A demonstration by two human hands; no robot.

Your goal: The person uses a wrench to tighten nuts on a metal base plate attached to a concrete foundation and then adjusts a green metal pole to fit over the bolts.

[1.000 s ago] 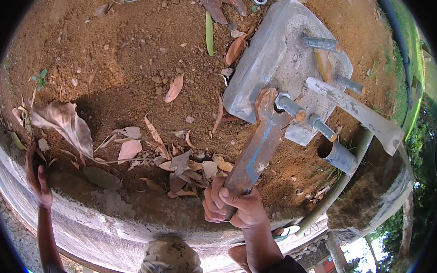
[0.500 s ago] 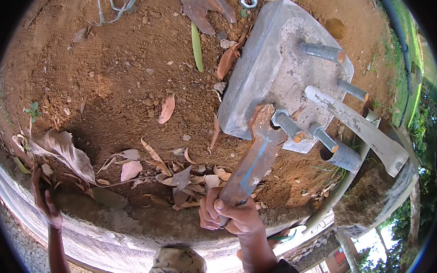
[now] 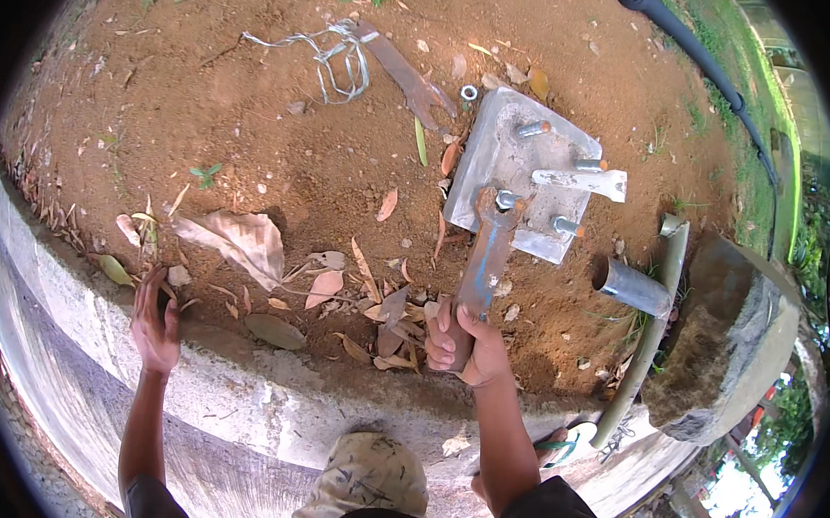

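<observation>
My right hand (image 3: 467,343) is wrapped around the lower end of a rusty open-end wrench (image 3: 489,262) with a blue streak. The wrench's jaw meets a nut and threaded bolt (image 3: 507,199) at the near edge of a grey concrete block (image 3: 480,151); how fully it sits on the nut I cannot tell. Several bolts with rusty tips stick up from this block. Across its right side lies a whitish flat metal bar (image 3: 580,181). At the far left, my left hand (image 3: 155,326) rests at the concrete curb's soil edge, fingers stretched out, holding nothing.
Beyond the block lie a loose nut (image 3: 469,92), a second rusty wrench (image 3: 400,71) and pale string (image 3: 345,66). On the right are a short metal pipe (image 3: 634,287), a curved pole (image 3: 640,361), a big rock (image 3: 736,338) and a black hose (image 3: 719,78). Dry leaves (image 3: 240,242) line the curb (image 3: 242,390).
The view has drawn back, so the block looks smaller and more ground shows. My right hand still grips the wrench at the same bolt; my left hand stays at the curb.
</observation>
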